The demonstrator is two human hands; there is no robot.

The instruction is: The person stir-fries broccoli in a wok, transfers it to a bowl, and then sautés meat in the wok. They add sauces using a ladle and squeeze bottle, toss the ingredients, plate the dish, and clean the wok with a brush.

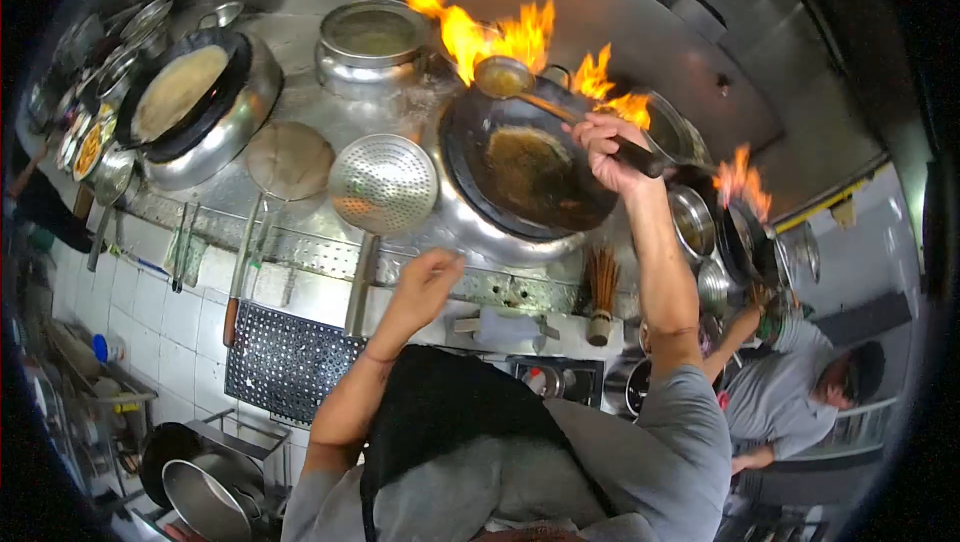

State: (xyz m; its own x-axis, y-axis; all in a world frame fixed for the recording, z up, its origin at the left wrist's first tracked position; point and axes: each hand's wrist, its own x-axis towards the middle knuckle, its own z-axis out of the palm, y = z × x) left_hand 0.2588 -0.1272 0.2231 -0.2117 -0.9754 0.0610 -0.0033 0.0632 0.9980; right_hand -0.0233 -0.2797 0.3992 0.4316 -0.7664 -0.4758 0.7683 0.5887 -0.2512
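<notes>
My right hand point(610, 147) is wrapped around the handle of a ladle point(503, 78), near its dark grip. The ladle's bowl holds liquid and is over the far rim of a black wok point(475, 167). Dark, bubbly liquid point(530, 164) lies in the wok's bottom. Flames point(500, 37) rise behind it. My left hand point(428, 282) hangs in front of the stove with its fingers curled in, and nothing shows in them. Just beyond it lies a perforated strainer point(383, 184), its handle point(362, 287) pointing toward me.
Left of the strainer rests a round mesh skimmer point(289, 160). A second wok point(185, 92) with pale liquid sits further left. A lidded metal pot point(373, 37) stands behind. A bamboo brush point(601, 292) stands at the front edge. A co-worker point(785, 392) is to the right, near another flaming wok point(745, 242).
</notes>
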